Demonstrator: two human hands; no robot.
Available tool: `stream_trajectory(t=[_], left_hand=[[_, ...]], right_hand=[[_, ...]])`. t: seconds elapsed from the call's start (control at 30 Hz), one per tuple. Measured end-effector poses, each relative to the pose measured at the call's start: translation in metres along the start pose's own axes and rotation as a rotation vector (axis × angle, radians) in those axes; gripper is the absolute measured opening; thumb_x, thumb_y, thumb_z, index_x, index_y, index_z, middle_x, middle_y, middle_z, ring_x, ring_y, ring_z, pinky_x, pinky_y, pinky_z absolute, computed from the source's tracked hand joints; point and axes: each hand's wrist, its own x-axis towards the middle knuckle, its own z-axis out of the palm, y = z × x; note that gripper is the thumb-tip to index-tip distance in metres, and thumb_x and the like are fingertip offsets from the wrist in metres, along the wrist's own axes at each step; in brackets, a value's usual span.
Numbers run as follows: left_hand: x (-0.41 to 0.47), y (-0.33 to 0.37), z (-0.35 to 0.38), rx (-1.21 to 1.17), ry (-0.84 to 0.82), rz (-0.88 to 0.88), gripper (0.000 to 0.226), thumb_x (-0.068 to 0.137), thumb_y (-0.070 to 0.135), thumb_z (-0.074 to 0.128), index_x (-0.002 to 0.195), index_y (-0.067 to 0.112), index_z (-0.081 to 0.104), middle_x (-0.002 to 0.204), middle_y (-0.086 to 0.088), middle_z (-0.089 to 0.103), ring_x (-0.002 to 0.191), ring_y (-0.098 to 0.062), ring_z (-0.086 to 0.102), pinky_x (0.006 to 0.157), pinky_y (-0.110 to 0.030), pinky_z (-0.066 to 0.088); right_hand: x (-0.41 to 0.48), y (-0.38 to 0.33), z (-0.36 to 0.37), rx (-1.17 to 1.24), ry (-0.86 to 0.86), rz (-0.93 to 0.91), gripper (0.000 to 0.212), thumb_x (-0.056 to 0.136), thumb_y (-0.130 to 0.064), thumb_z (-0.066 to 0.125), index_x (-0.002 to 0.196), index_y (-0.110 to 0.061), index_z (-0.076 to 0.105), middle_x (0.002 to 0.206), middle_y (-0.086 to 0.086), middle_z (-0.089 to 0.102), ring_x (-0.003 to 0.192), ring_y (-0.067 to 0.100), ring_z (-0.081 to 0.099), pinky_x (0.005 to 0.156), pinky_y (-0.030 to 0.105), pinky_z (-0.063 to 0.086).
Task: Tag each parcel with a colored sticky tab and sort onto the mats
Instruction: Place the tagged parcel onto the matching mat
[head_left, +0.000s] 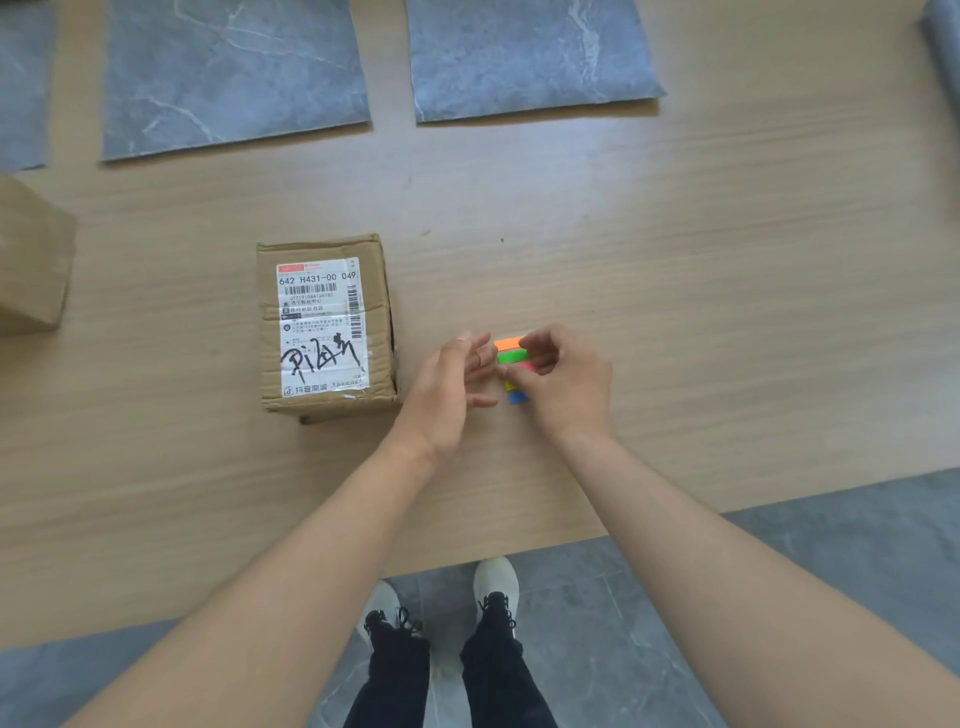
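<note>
A cardboard parcel (326, 326) with a white shipping label and black handwriting lies on the wooden table (675, 260). To its right lies a pad of sticky tabs (511, 357) in orange, green, pink, yellow and blue strips. My right hand (566, 382) has its fingers curled over the pad's right side and pinches at the pink strip. My left hand (452, 387) hovers at the pad's left edge with relaxed fingers, its fingertips near the pink and green strips. Two grey marbled mats (228, 78) (524, 57) lie at the far side of the table.
Another cardboard box (31, 260) stands at the left edge. A third grey mat (21, 83) shows at the far left, and a rolled grey sheet (943, 47) at the top right. My shoes (493, 587) stand on the grey floor below the table's near edge.
</note>
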Motion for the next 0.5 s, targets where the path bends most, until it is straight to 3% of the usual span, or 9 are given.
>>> stream_trajectory(t=[0.1, 0.2, 0.37, 0.5], left_hand=[[0.005, -0.002, -0.001, 0.087, 0.004, 0.047, 0.055, 0.089, 0.049, 0.035, 0.125, 0.017, 0.062, 0.121, -0.008, 0.071, 0.106, -0.014, 0.064, 0.073, -0.03, 0.05], [0.008, -0.001, -0.001, 0.095, 0.0, 0.045, 0.061, 0.084, 0.049, 0.034, 0.126, 0.016, 0.063, 0.118, -0.008, 0.071, 0.095, -0.01, 0.063, 0.073, -0.03, 0.049], [0.008, 0.002, -0.002, 0.116, -0.011, 0.04, 0.056, 0.085, 0.049, 0.033, 0.122, 0.02, 0.063, 0.117, -0.007, 0.072, 0.097, -0.011, 0.064, 0.071, -0.03, 0.051], [0.007, 0.004, -0.001, 0.131, -0.013, 0.03, 0.048, 0.085, 0.05, 0.034, 0.113, 0.025, 0.064, 0.114, -0.004, 0.073, 0.103, -0.015, 0.065, 0.071, -0.033, 0.052]], right_hand=[[0.003, -0.001, 0.001, -0.022, 0.002, 0.016, 0.032, 0.065, -0.016, 0.095, 0.086, -0.021, 0.07, 0.08, 0.0, 0.071, 0.075, 0.016, 0.068, 0.073, 0.031, 0.057], [0.005, -0.005, 0.0, -0.043, -0.008, 0.043, 0.03, 0.066, -0.015, 0.094, 0.084, -0.02, 0.071, 0.078, -0.002, 0.071, 0.074, 0.015, 0.068, 0.074, 0.031, 0.057], [0.009, -0.012, -0.001, -0.075, -0.05, 0.096, 0.029, 0.068, -0.013, 0.092, 0.082, -0.023, 0.069, 0.075, -0.007, 0.069, 0.073, 0.013, 0.068, 0.077, 0.031, 0.057], [0.014, -0.016, -0.003, -0.124, -0.094, 0.116, 0.027, 0.071, -0.013, 0.091, 0.082, -0.025, 0.069, 0.07, -0.013, 0.064, 0.065, 0.004, 0.06, 0.072, 0.022, 0.054]])
